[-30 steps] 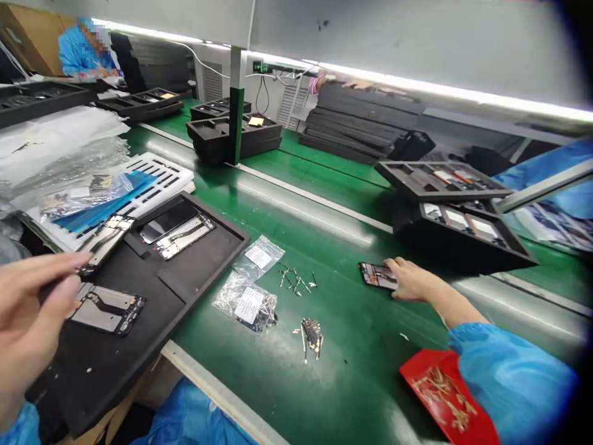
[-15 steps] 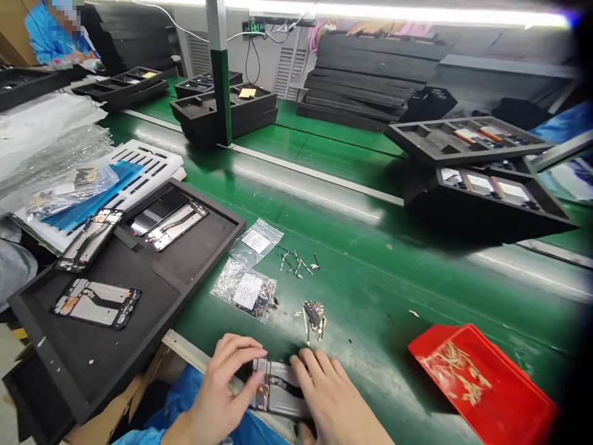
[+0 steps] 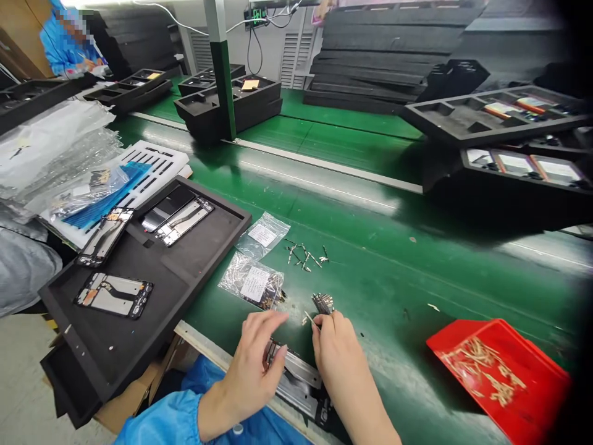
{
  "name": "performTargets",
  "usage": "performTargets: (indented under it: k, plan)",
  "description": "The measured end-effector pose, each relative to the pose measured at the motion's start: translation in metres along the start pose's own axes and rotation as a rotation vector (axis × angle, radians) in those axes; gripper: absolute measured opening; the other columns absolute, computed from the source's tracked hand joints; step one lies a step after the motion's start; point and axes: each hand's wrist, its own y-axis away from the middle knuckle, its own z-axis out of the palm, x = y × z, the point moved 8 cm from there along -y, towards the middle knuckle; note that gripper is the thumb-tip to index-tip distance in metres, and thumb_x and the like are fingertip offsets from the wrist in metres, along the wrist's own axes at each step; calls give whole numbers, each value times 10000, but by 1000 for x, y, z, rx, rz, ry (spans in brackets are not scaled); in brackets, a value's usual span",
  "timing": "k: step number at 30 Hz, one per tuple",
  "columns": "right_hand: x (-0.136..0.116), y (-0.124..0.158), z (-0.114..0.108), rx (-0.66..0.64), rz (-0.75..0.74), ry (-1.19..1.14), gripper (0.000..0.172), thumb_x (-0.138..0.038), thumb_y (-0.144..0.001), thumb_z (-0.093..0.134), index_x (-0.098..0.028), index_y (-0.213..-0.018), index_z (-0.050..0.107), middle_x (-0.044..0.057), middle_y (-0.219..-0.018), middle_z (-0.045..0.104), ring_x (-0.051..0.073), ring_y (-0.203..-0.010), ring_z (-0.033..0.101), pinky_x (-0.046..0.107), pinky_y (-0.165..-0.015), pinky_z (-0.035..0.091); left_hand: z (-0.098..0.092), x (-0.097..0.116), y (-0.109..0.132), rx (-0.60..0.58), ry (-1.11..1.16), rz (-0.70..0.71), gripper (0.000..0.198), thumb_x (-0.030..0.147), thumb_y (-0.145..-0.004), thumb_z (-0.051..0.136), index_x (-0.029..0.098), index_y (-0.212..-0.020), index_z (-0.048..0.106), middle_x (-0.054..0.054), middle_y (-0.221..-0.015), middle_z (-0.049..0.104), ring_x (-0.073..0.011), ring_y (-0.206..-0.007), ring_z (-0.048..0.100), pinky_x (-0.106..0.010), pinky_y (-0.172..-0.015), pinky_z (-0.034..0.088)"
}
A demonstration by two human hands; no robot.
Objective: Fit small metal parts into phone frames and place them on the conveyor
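Observation:
My left hand (image 3: 252, 364) grips the near end of a phone frame (image 3: 300, 383) that lies at the front edge of the green belt. My right hand (image 3: 336, 355) rests over the frame's right side, its fingertips pinched at a small heap of thin metal parts (image 3: 322, 303); what they hold is too small to name. Two clear bags of small parts (image 3: 252, 285) lie just left of the heap. More loose metal parts (image 3: 306, 254) are scattered beyond.
A black foam tray (image 3: 194, 259) on the left carries three phone frames (image 3: 113, 295). A red tray (image 3: 528, 402) with gold parts stands at the right. Stacked black trays (image 3: 504, 148) fill the far right. A person in blue (image 3: 69, 43) works far left.
My hands and the phone frame have stayed at the belt's front edge. My right fingertips have reached forward to the heap of metal parts. The view has dipped slightly.

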Motion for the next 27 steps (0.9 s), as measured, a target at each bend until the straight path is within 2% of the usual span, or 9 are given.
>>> performTargets:
  k: [3,7,10,14,17,19,21,24,27]
  plan:
    - [5,5,3,-41,-73,-14,272,-109,-1059,430,-231,-867,579,109,-888,586,273,-781,545,429,-694,504,-3,0,-5,73,106,-46,662,204,-1062,579,302,-1673,344,-146,-1568,544,-274,-1323,611,-473,-1141,540]
    - [12,6,7,-87,-129,-36,267,-23,-957,489,-238,-824,577,116,-863,583,294,-780,546,445,-689,487,-7,1,-11,92,158,-47,619,215,-1064,589,295,-1646,393,-139,-1561,542,-273,-1335,612,-472,-1185,522]
    - [17,1,6,-77,-150,-76,228,-63,-976,529,-239,-835,563,98,-854,580,283,-767,557,431,-683,500,-7,-1,-11,96,229,-82,627,215,-1059,602,278,-1645,389,-154,-1581,532,-277,-1342,621,-483,-1188,533]
    - [8,-5,-10,-68,-187,-178,148,-161,-1058,522,-229,-942,582,70,-898,605,230,-800,611,364,-708,558,7,-5,-8,51,430,-175,621,243,-1074,611,266,-1655,394,-169,-1648,511,-281,-1423,614,-500,-1243,518]
    - [-9,-7,-29,-84,-146,-382,99,-248,-1108,537,-238,-1039,607,56,-954,633,185,-808,628,301,-697,571,21,-6,-9,20,657,-248,689,342,-1076,668,265,-1696,377,-173,-1698,499,-296,-1481,604,-520,-1273,503]
    - [-21,-8,-40,-72,-91,-550,71,-259,-1106,565,-243,-1071,624,52,-964,646,170,-792,623,280,-676,565,31,-6,-12,-35,827,-318,684,417,-1047,733,234,-1659,487,-180,-1647,577,-312,-1440,655,-520,-1255,529]
    - [-32,-7,-48,-34,-70,-643,64,-230,-1093,582,-245,-1097,645,52,-965,655,166,-785,623,274,-673,559,37,-5,-15,-92,913,-377,563,452,-1018,776,180,-1503,689,-176,-1503,707,-321,-1341,731,-497,-1209,575]
    - [-40,-2,-53,28,-35,-699,123,-185,-1077,597,-251,-1142,679,64,-1011,676,171,-811,639,279,-705,563,28,-4,-20,-78,842,-378,372,428,-1005,795,163,-1261,844,-136,-1304,813,-311,-1236,790,-441,-1141,630]
    - [-33,10,-53,89,136,-802,91,-229,-1064,645,-254,-1124,709,62,-991,673,181,-816,641,282,-723,565,12,2,-23,-67,662,-271,289,367,-1049,735,195,-1250,851,-94,-1229,841,-272,-1163,821,-381,-1080,659]
